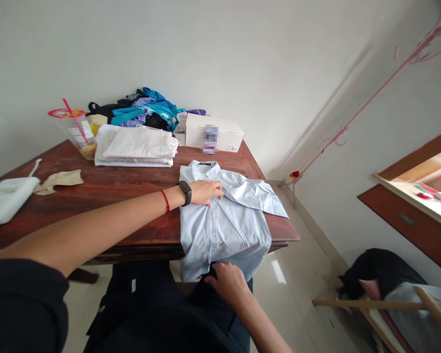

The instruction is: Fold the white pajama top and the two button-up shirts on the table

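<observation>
A light blue shirt (228, 228) lies front side up on the dark wooden table (143, 184), its collar toward the wall and its hem hanging over the front edge. One sleeve stretches out to the right; the other side is folded in or hidden. My left hand (207, 191), with a black band on the wrist, rests on the shirt's chest, fingers curled down on the cloth; whether it pinches fabric is unclear. Near the hanging hem is my right hand (228, 282), its thumb apart from its bent fingers, with no cloth visibly gripped.
Folded white clothes (137, 145), a plastic cup (79, 132), a clothes pile (150, 110) and a white box (220, 132) stand along the back. Beige cloth (61, 180) and a white pack (9, 198) lie left. A pink coat rack (371, 98) stands right.
</observation>
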`<state>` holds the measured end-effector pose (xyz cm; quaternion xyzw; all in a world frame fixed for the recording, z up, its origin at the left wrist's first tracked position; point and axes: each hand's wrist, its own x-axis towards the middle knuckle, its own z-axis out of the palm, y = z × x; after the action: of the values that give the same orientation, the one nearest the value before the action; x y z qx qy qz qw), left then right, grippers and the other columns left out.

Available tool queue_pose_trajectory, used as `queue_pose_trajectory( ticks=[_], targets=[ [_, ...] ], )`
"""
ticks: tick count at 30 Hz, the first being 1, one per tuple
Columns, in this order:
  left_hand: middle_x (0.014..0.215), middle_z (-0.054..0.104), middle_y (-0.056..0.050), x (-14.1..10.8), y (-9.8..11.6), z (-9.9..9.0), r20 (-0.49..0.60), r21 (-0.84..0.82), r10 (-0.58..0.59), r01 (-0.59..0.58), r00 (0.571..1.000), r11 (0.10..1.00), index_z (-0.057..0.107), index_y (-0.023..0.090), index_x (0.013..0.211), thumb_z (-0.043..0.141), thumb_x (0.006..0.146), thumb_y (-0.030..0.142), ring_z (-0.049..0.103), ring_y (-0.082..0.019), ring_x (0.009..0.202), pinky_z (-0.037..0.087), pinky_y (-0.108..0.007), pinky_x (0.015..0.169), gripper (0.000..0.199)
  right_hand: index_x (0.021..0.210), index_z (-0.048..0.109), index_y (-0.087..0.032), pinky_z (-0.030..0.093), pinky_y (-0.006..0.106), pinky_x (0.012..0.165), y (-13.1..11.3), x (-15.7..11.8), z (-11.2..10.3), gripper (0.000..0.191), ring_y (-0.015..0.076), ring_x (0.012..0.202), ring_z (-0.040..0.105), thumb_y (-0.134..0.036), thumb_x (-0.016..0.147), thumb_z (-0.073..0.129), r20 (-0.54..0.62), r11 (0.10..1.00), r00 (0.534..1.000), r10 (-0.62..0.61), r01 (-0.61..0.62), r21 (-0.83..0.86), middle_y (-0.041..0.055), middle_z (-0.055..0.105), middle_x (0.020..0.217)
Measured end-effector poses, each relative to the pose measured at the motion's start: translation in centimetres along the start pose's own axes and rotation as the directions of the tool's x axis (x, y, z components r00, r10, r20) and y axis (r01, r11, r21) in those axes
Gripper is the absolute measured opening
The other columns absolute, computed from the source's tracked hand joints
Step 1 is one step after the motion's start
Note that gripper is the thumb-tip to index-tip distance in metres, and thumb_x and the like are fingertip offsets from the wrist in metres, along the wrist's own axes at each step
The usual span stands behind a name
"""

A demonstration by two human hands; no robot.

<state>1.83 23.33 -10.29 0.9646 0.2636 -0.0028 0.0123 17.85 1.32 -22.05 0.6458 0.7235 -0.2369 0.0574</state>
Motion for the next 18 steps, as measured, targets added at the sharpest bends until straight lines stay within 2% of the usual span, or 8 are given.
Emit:
queue_pose_trajectory(
  ticks=[3, 5, 6, 8, 11, 13, 16, 18],
  targets=[
    [0.146, 0.048, -0.011, -2.9, 1.2, 0.9, -0.173, -0.093, -0.142, 0.128, 0.975, 0.987, 0.055, 0.025, 0.136, 0.072, 0.086, 0.026, 0.062, -0.026, 0.118, 0.051, -0.035, 0.094, 0.053, 0.09, 0.079, -0.024, 0.047, 0.028, 0.07, 0.3, -1.8, -4.6, 0.021, 0.027, 0.086, 0.075, -0.04, 0.091, 0.066, -0.018, 0.977, 0.988, -0.152, 0.153, 0.146, 0.0068, 0.079, 0.087],
    [0.149, 0.048, -0.013, -5.5, 2.8, 2.3, -0.297, -0.234, -0.276, 0.21, 0.914, 0.949, 0.044, 0.025, 0.147, 0.067, 0.091, 0.036, 0.056, -0.027, 0.129, 0.046, -0.038, 0.107, 0.061, 0.089, 0.077, -0.024, 0.045, 0.026, 0.065, 0.7, -1.8, -7.7, 0.025, 0.0204, 0.072, 0.072, -0.041, 0.095, 0.059, -0.07, 0.916, 0.973, -0.221, 0.232, 0.327, 0.002, 0.077, 0.079],
    [0.152, 0.046, -0.013, -6.8, 3.8, 3.3, -0.318, -0.289, -0.323, 0.234, 0.891, 0.928, 0.038, 0.025, 0.152, 0.063, 0.094, 0.044, 0.051, -0.028, 0.136, 0.043, -0.039, 0.112, 0.066, 0.088, 0.076, -0.023, 0.044, 0.025, 0.063, 1.0, -1.3, -9.2, 0.028, 0.018, 0.066, 0.07, -0.042, 0.097, 0.056, -0.109, 0.882, 0.968, -0.225, 0.25, 0.399, 0.001, 0.076, 0.077],
    [0.158, 0.041, -0.017, -9.0, 5.7, 5.3, -0.264, -0.303, -0.352, 0.269, 0.898, 0.914, 0.03, 0.022, 0.158, 0.055, 0.094, 0.062, 0.04, -0.034, 0.146, 0.038, -0.049, 0.116, 0.08, 0.086, 0.073, -0.021, 0.044, 0.025, 0.062, 1.6, 0.6, -11.5, 0.032, 0.0164, 0.063, 0.067, -0.042, 0.098, 0.052, -0.204, 0.843, 0.958, -0.202, 0.276, 0.461, 0.0012, 0.075, 0.076],
    [0.165, 0.028, -0.018, -11.1, 8.1, 7.7, -0.186, -0.243, -0.403, 0.355, 0.896, 0.903, 0.031, 0.025, 0.16, 0.049, 0.09, 0.074, 0.023, -0.043, 0.152, 0.025, -0.065, 0.118, 0.087, 0.09, 0.072, -0.02, 0.046, 0.027, 0.068, 2.1, 4.9, -13.6, 0.025, 0.0183, 0.073, 0.068, -0.038, 0.095, 0.055, -0.361, 0.858, 0.914, -0.187, 0.331, 0.393, 0.0029, 0.074, 0.081],
    [0.167, 0.023, -0.014, -11.6, 8.8, 8.2, -0.18, -0.22, -0.417, 0.376, 0.891, 0.9, 0.033, 0.03, 0.159, 0.047, 0.091, 0.075, 0.018, -0.043, 0.153, 0.02, -0.069, 0.118, 0.083, 0.099, 0.071, -0.02, 0.047, 0.029, 0.076, 2.1, 7.4, -14.0, 0.019, 0.0198, 0.081, 0.067, -0.033, 0.092, 0.059, -0.442, 0.882, 0.873, -0.206, 0.361, 0.302, 0.0039, 0.073, 0.087],
    [0.166, 0.028, -0.01, -11.7, 8.2, 7.6, -0.19, -0.232, -0.409, 0.364, 0.893, 0.902, 0.04, 0.035, 0.156, 0.044, 0.093, 0.073, 0.023, -0.042, 0.152, 0.025, -0.068, 0.117, 0.073, 0.105, 0.064, -0.019, 0.047, 0.032, 0.083, 2.0, 9.7, -14.1, 0.019, 0.0221, 0.09, 0.065, -0.027, 0.088, 0.062, -0.53, 0.922, 0.812, -0.244, 0.364, 0.132, 0.0059, 0.069, 0.095],
    [0.16, 0.041, -0.01, -11.4, 6.6, 6.5, -0.213, -0.258, -0.426, 0.37, 0.879, 0.892, 0.049, 0.035, 0.15, 0.043, 0.096, 0.069, 0.034, -0.04, 0.148, 0.033, -0.063, 0.114, 0.064, 0.106, 0.061, -0.019, 0.047, 0.035, 0.084, 2.4, 10.2, -14.2, 0.022, 0.0236, 0.093, 0.063, -0.028, 0.086, 0.064, -0.565, 0.936, 0.784, -0.258, 0.348, 0.055, 0.0069, 0.066, 0.099]
  ],
)
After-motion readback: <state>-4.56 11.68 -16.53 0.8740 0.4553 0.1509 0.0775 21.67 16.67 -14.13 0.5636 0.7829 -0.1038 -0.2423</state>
